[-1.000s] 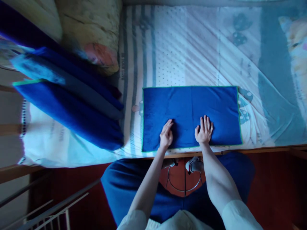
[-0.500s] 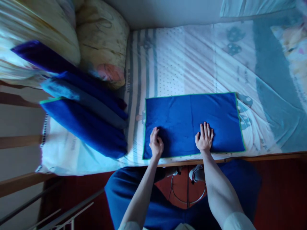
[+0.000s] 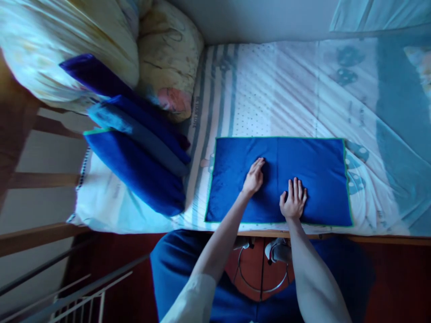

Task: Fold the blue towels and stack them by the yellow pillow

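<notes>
A blue cloth with green edging lies spread flat along the front of the bed, with a faint crease down its middle. My left hand is over the cloth, left of that crease, its fingers stretched out together and pointing up and right. Whether its palm touches the fabric I cannot tell. My right hand rests palm down on the cloth near its front edge, fingers apart. Neither hand holds anything.
To the left, several folded or rolled cloths, among them a blue one, lie on the bed. Behind them are pillows. A patterned sheet covers the bed. Wooden rails stand at the left end, a metal rack at lower left.
My left hand has slid right and away from me across the cloth, from its left side toward the middle crease. My right hand stays in about the same place; the view has shifted slightly.
</notes>
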`<state>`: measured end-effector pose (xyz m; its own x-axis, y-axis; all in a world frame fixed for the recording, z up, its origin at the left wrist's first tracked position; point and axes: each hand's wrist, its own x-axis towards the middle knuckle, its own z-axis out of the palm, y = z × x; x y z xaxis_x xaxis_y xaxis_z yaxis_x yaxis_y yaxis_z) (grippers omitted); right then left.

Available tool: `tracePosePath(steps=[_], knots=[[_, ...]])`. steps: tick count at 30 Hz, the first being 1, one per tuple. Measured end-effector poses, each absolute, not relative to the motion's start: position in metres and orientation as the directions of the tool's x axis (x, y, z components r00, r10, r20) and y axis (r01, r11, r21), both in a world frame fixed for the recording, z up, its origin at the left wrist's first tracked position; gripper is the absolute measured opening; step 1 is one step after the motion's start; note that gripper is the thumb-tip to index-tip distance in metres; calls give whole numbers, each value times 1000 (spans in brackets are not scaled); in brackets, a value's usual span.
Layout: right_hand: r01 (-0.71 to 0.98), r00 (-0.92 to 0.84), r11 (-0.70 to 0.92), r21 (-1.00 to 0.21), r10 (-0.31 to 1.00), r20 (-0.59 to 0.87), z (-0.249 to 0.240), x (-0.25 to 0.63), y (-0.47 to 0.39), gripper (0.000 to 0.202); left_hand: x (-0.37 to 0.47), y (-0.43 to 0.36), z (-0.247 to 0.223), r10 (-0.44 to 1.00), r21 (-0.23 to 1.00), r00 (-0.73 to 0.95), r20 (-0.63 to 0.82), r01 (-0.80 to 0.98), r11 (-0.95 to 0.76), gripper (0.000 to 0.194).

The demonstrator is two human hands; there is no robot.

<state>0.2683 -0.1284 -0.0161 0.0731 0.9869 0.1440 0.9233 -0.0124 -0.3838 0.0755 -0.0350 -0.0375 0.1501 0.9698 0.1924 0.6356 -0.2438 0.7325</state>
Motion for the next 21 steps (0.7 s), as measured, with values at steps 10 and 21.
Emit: tracePosePath(steps=[10,21], knots=[[916,79,-10,-402,984,157,-16,268,-128,60,-34,-9,-30,976,534,-153,153,844,49,55],[930,69,-10,-367,986,149,-13,268,-128,59,20,4,-19,998,450,-37,53,893,9,58]])
